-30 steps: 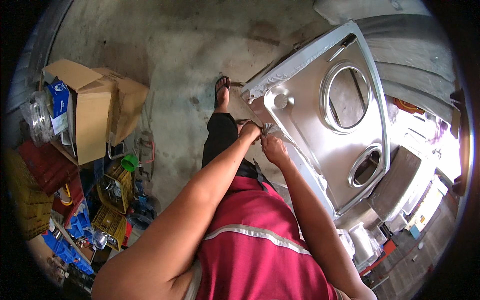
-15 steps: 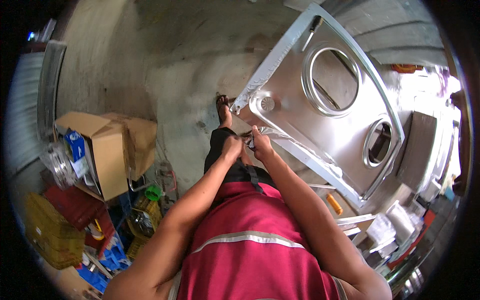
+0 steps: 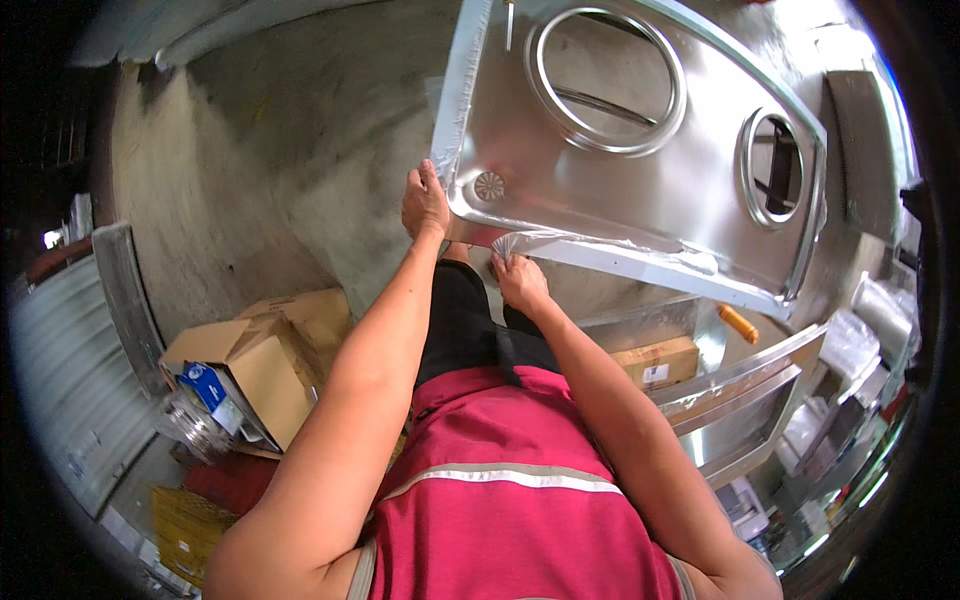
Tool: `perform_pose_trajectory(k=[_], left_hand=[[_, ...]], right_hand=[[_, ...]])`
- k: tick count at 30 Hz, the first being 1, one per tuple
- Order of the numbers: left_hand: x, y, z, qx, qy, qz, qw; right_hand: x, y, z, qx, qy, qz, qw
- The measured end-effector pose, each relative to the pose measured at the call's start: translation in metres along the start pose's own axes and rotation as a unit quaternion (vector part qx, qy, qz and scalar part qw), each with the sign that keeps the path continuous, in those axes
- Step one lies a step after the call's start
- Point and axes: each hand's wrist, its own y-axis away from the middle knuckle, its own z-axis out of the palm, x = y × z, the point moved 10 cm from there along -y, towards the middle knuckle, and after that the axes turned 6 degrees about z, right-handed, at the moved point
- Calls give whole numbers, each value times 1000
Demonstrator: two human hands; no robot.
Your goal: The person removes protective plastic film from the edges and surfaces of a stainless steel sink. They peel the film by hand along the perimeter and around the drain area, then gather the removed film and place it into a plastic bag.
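A large stainless steel panel (image 3: pixel 600 190) with raised blue-white edges fills the upper right. It has two round holes with rolled metal rims and a small slotted disc (image 3: pixel 489 186) by its near left corner. My left hand (image 3: pixel 427 208) is closed on the panel's left edge beside that corner. Along the near edge, clear plastic film (image 3: pixel 620 248) lies wrinkled and partly lifted. My right hand (image 3: pixel 522 282) pinches the loose end of this film just below the corner. A thin metal shaft (image 3: pixel 510 28), cut off by the top of the view, lies at the panel's far left.
To the left stand an open cardboard box (image 3: pixel 255 370) and a yellow crate (image 3: pixel 190 535). On the right are a flat carton (image 3: pixel 657 363), an orange handle-like object (image 3: pixel 738 323), a metal frame (image 3: pixel 750 405) and plastic-wrapped items (image 3: pixel 850 345).
My left hand has left my right hand and moved forward onto the panel's left edge. My right hand still has the film. The whole view has turned, so the panel appears more level.
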Motion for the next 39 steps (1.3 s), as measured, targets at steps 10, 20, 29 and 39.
perform_pose_trajectory(k=[10, 20, 29, 39], left_hand=[[4, -8, 6, 9, -94, -4, 996], [7, -2, 9, -22, -82, -1, 996], [-6, -47, 22, -25, 20, 111, 993], [68, -61, 18, -28, -109, 164, 980]], right_hand=[[36, 50, -10, 16, -64, 21, 998], [101, 137, 3, 6, -310, 130, 942], [59, 100, -95, 324, -144, 1, 935], [-3, 11, -117, 221, 151, -193, 944]])
